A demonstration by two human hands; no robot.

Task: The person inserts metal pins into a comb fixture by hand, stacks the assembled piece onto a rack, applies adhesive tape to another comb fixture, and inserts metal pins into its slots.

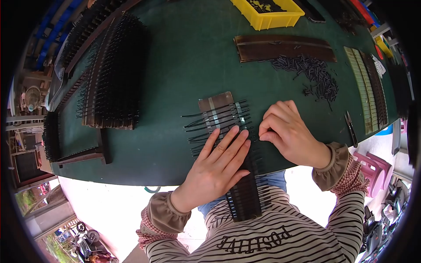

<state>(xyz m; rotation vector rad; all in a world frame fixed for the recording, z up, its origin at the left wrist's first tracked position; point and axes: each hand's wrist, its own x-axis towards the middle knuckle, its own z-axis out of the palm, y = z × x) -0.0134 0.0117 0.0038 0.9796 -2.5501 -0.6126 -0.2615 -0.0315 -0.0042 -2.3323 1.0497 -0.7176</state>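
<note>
A long dark board (215,103) lies lengthwise before me, its near end reaching past the table edge to my lap. Thin black wires (197,125) cross it in a row and stick out on both sides. My left hand (215,168) rests flat over the wires, fingers stretched and slightly apart. Just right of the board, my right hand (289,131) is closed in a pinch near the wire ends. Whatever it pinches is hidden or too small to name. Beyond it lies a pile of short black tube-like pieces (320,74).
A brown board (289,47) lies behind the pile, with a yellow bin (274,15) farther back. Stacked boards of black wires (112,74) stand at left. At right are a small pair of snips (351,129) and a pale ribbed strip (362,90). Pink stools (375,173) stand below.
</note>
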